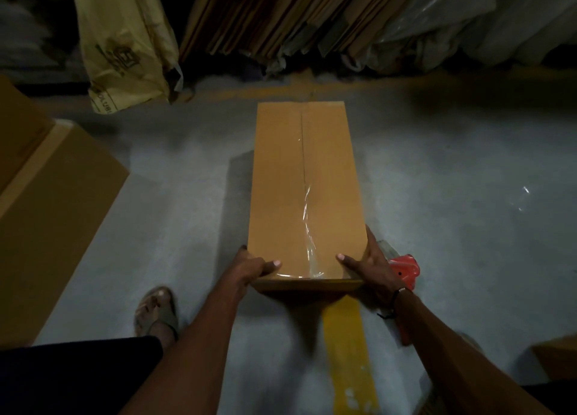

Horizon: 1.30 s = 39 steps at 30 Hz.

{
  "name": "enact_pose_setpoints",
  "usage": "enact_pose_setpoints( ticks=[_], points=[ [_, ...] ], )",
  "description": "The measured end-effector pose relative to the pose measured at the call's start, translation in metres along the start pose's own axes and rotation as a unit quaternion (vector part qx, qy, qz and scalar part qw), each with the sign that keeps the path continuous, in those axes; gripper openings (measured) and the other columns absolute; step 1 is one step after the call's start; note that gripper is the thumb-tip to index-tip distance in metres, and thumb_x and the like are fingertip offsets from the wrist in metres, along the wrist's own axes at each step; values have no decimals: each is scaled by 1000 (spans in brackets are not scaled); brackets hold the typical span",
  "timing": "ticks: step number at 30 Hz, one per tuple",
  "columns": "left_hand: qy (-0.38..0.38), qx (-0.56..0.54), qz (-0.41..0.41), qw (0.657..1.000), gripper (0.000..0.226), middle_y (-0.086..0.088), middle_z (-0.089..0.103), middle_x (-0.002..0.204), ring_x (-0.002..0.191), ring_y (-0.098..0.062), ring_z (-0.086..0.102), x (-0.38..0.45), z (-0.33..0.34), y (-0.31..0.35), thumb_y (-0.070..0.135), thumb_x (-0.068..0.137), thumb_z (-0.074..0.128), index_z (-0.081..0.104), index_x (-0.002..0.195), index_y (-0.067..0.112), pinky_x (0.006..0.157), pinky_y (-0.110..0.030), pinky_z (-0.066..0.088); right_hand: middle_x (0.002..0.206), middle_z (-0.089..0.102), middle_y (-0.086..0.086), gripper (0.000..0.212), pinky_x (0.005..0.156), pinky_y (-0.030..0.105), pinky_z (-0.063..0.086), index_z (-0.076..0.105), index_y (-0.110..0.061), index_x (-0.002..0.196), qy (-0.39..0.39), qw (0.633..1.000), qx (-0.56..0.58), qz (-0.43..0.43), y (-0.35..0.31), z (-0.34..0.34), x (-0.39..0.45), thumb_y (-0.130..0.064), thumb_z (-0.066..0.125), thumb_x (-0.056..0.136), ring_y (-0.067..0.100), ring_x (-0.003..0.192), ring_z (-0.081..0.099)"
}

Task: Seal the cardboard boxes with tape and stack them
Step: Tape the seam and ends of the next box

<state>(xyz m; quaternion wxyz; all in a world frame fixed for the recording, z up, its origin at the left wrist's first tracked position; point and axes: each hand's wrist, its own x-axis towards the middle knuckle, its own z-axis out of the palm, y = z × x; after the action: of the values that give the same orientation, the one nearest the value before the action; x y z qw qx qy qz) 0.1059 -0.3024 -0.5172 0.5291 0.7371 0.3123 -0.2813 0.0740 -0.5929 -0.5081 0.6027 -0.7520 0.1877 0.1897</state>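
Note:
A long brown cardboard box [281,190] lies in front of me, its near end off the grey floor. Clear tape [307,227] runs along its top seam, wrinkled toward the near end. My left hand [254,263] grips the near left corner, thumb on top. My right hand [371,261] grips the near right corner, thumb on top and fingers down the side. A red tape dispenser [404,269] lies on the floor just behind my right hand.
A large cardboard box [53,215] stands at the left. Flattened cartons [281,15] and plastic bags [125,43] lean along the back wall. A yellow floor stripe [346,352] runs under the box. My sandalled foot [157,311] is at lower left. Another carton corner [559,358] shows at the lower right.

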Motion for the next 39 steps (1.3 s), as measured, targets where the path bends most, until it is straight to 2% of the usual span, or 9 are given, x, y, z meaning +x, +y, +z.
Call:
enact_pose_setpoints(
  ticks=[3,6,9,12,16,22,25,32,39],
  points=[
    [-13,6,26,1000,111,-11,62,135,116,-27,62,5,-2,6,10,55,100,38,148,9,104,-40,52,152,39,-3,111,111,46,38,13,-32,159,12,1000,-26,5,-9,0,6,-27,88,77,24,139,37],
    [-9,-19,64,998,128,-11,58,140,120,-28,61,9,0,23,14,54,102,25,157,15,93,-35,57,145,43,-4,113,110,46,43,17,-30,157,41,997,-54,-21,-19,1,24,-18,91,72,26,136,43],
    [86,-15,91,992,150,-5,52,150,131,-30,55,7,12,45,78,34,92,27,157,21,104,-47,53,160,36,5,129,116,54,36,11,-30,160,141,986,-85,-17,-38,19,37,-49,93,63,33,143,39],
    [148,80,52,984,165,-16,39,157,141,-39,43,5,30,72,96,25,75,20,157,13,113,-59,40,162,29,7,150,115,60,34,7,-29,159,208,965,-159,8,-57,46,47,-92,75,40,35,144,35],
    [222,164,7,961,157,-20,37,155,143,-39,38,6,49,85,90,32,80,22,153,9,110,-63,31,154,39,16,154,109,63,32,15,-23,154,281,934,-219,37,-54,60,57,-102,63,30,41,139,39],
    [238,156,10,958,138,-16,37,156,144,-38,37,11,51,82,79,48,85,24,152,12,112,-61,28,153,39,10,134,113,59,26,21,-26,150,279,944,-162,62,-52,52,68,-72,89,44,37,141,37],
    [230,129,1,965,129,-18,34,158,145,-40,35,15,48,87,71,60,84,23,155,10,113,-62,26,149,41,11,120,110,59,29,25,-23,147,276,949,-135,75,-56,47,74,-62,89,53,37,138,39],
    [230,177,37,956,160,-20,28,159,144,-40,33,25,57,111,84,36,86,14,156,6,112,-58,30,151,41,16,137,105,59,34,25,-14,151,301,931,-189,80,-84,58,97,-88,75,46,38,138,41],
    [228,153,-4,961,125,-15,35,145,131,-37,39,32,53,123,55,48,91,23,143,8,102,-54,34,146,45,15,132,101,56,34,31,-11,141,312,923,-207,93,-83,56,101,-88,77,43,35,135,42]
  ],
)
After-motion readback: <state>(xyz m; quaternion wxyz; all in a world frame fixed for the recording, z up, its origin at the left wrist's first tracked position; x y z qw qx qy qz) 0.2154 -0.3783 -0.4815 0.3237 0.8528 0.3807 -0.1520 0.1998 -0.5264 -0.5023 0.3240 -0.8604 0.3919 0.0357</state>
